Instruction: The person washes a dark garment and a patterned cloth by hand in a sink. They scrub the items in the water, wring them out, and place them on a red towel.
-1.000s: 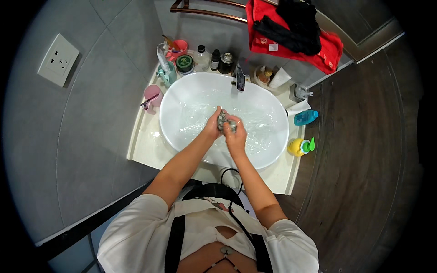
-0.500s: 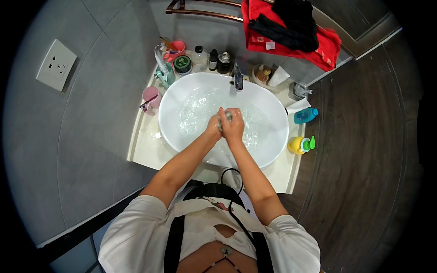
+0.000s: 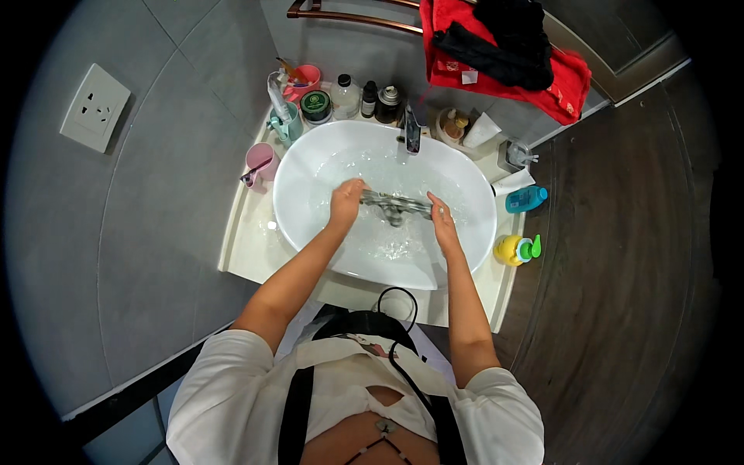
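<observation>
A small cloth (image 3: 395,205) with a dark-and-light pattern is stretched between my two hands over the water in a white oval washbasin (image 3: 291,190). On its left end my left hand (image 3: 348,201) is closed. At the other end my right hand (image 3: 443,223) pinches the fabric. The middle of the cloth sags in a bunch and is blurred by motion. Rippling water (image 3: 349,167) fills the lower part of the basin. A chrome tap (image 3: 412,133) stands at the far rim, beyond both hands.
Pink cups, a green-lidded jar (image 3: 315,105) and several bottles line the back left of the counter (image 3: 248,248). A blue bottle (image 3: 525,199) and a yellow pump bottle (image 3: 513,250) stand at the right edge. A red towel (image 3: 570,81) hangs from the rail above.
My hands have moved apart, from clasped together around the cloth to each holding one end. The cloth has gone from a bunch to a stretched strip.
</observation>
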`<action>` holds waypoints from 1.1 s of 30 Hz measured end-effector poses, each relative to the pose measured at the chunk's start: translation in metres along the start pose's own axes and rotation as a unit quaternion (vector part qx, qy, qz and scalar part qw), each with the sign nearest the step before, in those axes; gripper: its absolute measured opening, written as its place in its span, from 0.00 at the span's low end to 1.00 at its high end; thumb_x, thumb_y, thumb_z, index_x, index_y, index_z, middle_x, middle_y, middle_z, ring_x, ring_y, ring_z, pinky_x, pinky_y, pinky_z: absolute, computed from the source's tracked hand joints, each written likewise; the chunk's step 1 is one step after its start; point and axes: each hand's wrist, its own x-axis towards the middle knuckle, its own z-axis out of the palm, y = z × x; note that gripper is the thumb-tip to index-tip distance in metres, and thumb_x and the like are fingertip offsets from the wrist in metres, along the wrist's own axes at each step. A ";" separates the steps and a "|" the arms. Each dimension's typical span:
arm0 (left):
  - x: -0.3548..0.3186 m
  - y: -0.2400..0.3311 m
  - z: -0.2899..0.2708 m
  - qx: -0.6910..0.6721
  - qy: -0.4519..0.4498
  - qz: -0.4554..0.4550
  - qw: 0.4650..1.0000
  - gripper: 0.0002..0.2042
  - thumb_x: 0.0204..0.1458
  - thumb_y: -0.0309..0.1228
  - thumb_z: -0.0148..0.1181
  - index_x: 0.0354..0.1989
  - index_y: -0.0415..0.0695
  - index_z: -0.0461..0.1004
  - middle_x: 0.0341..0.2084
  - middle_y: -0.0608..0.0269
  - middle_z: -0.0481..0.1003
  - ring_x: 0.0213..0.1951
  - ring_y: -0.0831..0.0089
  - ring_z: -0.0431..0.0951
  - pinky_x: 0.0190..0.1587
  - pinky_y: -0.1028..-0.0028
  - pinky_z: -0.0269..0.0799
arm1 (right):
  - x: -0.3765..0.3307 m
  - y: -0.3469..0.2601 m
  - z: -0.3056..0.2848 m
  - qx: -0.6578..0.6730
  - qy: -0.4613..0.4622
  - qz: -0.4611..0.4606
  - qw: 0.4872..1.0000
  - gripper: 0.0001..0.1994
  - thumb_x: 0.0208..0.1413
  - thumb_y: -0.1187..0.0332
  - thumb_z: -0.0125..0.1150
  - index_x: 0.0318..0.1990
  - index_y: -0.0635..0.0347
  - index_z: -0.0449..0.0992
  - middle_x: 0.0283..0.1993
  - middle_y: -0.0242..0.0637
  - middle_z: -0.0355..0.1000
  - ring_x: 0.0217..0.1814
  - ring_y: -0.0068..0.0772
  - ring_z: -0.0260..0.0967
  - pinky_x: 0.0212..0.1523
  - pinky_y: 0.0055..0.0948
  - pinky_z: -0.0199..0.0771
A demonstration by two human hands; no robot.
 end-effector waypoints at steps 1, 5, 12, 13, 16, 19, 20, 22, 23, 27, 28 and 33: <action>0.005 -0.005 -0.004 0.069 0.037 0.080 0.994 0.14 0.53 0.36 0.45 0.28 0.38 0.72 0.28 0.61 0.73 0.31 0.77 0.70 0.38 0.77 0.64 | 0.001 0.000 -0.002 -0.018 -0.007 -0.020 1.000 0.20 0.56 0.52 0.39 0.48 0.54 0.67 0.52 0.34 0.60 0.53 0.27 0.54 0.53 0.26 0.52; 0.003 0.033 0.001 0.069 0.051 0.078 0.993 0.15 0.54 0.36 0.44 0.28 0.37 0.71 0.24 0.65 0.72 0.29 0.78 0.68 0.36 0.79 0.63 | 0.004 -0.019 -0.017 0.000 -0.050 -0.013 0.999 0.17 0.55 0.55 0.43 0.45 0.55 0.69 0.42 0.33 0.64 0.46 0.25 0.58 0.49 0.24 0.56; 0.003 0.050 -0.009 -0.007 -0.055 -0.129 0.990 0.16 0.54 0.40 0.42 0.31 0.39 0.70 0.19 0.68 0.66 0.26 0.80 0.63 0.32 0.80 0.61 | 0.004 -0.056 -0.027 0.105 -0.129 0.159 0.973 0.15 0.53 0.54 0.47 0.40 0.53 0.69 0.23 0.23 0.63 0.27 0.16 0.57 0.28 0.18 0.57; 0.006 0.047 -0.008 -0.028 -0.052 -0.152 0.987 0.16 0.54 0.41 0.42 0.31 0.40 0.70 0.18 0.68 0.66 0.25 0.80 0.63 0.32 0.80 0.61 | 0.006 -0.056 -0.024 0.106 -0.124 0.171 0.972 0.16 0.52 0.54 0.48 0.42 0.53 0.69 0.25 0.25 0.64 0.28 0.17 0.59 0.29 0.19 0.59; 0.018 0.028 -0.002 -0.064 -0.032 -0.213 0.974 0.19 0.54 0.44 0.39 0.33 0.39 0.68 0.22 0.69 0.66 0.25 0.82 0.64 0.27 0.81 0.59 | 0.011 -0.041 -0.019 0.102 -0.047 0.174 0.978 0.18 0.50 0.56 0.51 0.45 0.55 0.67 0.31 0.30 0.65 0.32 0.22 0.62 0.31 0.21 0.63; 0.024 -0.025 -0.009 0.140 -0.003 -0.086 0.986 0.17 0.52 0.43 0.44 0.38 0.39 0.67 0.29 0.62 0.68 0.32 0.74 0.68 0.33 0.75 0.64 | 0.023 0.031 -0.008 0.018 0.097 0.109 0.989 0.21 0.46 0.60 0.57 0.48 0.57 0.65 0.38 0.37 0.65 0.33 0.28 0.64 0.34 0.24 0.65; 0.021 -0.042 -0.009 0.174 -0.018 -0.047 0.983 0.17 0.50 0.41 0.47 0.39 0.39 0.67 0.31 0.59 0.68 0.34 0.70 0.68 0.36 0.74 0.64 | 0.025 0.059 -0.009 -0.053 0.113 0.088 0.988 0.22 0.45 0.62 0.57 0.48 0.57 0.65 0.40 0.39 0.65 0.36 0.29 0.64 0.36 0.24 0.66; 0.004 -0.068 -0.015 0.245 -0.044 0.028 0.968 0.17 0.46 0.39 0.52 0.40 0.41 0.67 0.34 0.54 0.68 0.37 0.64 0.69 0.41 0.70 0.63 | 0.016 0.060 -0.002 -0.093 0.087 0.058 0.990 0.24 0.40 0.66 0.60 0.49 0.55 0.64 0.46 0.46 0.62 0.45 0.38 0.62 0.43 0.29 0.64; -0.006 -0.068 -0.008 0.266 -0.059 0.054 0.961 0.17 0.45 0.39 0.53 0.40 0.41 0.67 0.34 0.53 0.68 0.37 0.62 0.69 0.41 0.69 0.64 | 0.011 0.067 0.002 -0.144 0.069 0.025 0.987 0.25 0.40 0.67 0.60 0.50 0.55 0.64 0.46 0.47 0.62 0.45 0.39 0.62 0.44 0.30 0.64; -0.023 -0.061 0.025 0.311 -0.073 0.052 0.946 0.16 0.44 0.38 0.54 0.39 0.42 0.68 0.31 0.52 0.69 0.36 0.58 0.70 0.40 0.68 0.65 | 0.006 0.076 0.027 -0.250 0.052 -0.017 0.967 0.28 0.37 0.70 0.62 0.51 0.55 0.63 0.45 0.50 0.62 0.46 0.45 0.62 0.47 0.31 0.62; -0.021 -0.062 0.030 0.312 -0.068 0.024 0.947 0.16 0.43 0.38 0.54 0.39 0.42 0.69 0.30 0.52 0.70 0.35 0.58 0.70 0.39 0.68 0.65 | 0.006 0.075 0.033 -0.254 0.064 -0.004 0.965 0.29 0.36 0.70 0.62 0.51 0.55 0.62 0.45 0.50 0.62 0.46 0.47 0.62 0.48 0.31 0.62; -0.017 -0.066 0.038 0.334 -0.155 -0.096 0.925 0.15 0.42 0.37 0.55 0.35 0.40 0.70 0.27 0.56 0.73 0.31 0.64 0.73 0.35 0.69 0.66 | -0.002 0.087 0.039 -0.239 0.008 0.059 0.969 0.29 0.36 0.70 0.62 0.51 0.51 0.62 0.45 0.49 0.63 0.47 0.49 0.62 0.46 0.36 0.62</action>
